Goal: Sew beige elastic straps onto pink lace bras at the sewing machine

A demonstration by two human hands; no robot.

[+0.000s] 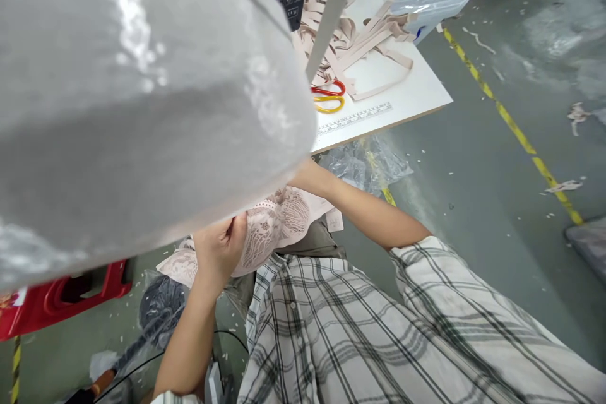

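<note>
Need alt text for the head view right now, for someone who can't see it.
The left hand grips pale lace fabric under a large grey machine body; the right hand is hidden behind it. Beyond, a white table holds beige strips and red and yellow scissors.

The person wears a plaid shirt [379, 328] of pale grey-white cloth, crossed by dark grey and thin black lines in large checks. A row of small buttons runs down its front placket. The short sleeves end above the elbows, leaving both forearms bare. The left hand [220, 249] shows no ring, watch or glove; the right hand is hidden.
</note>
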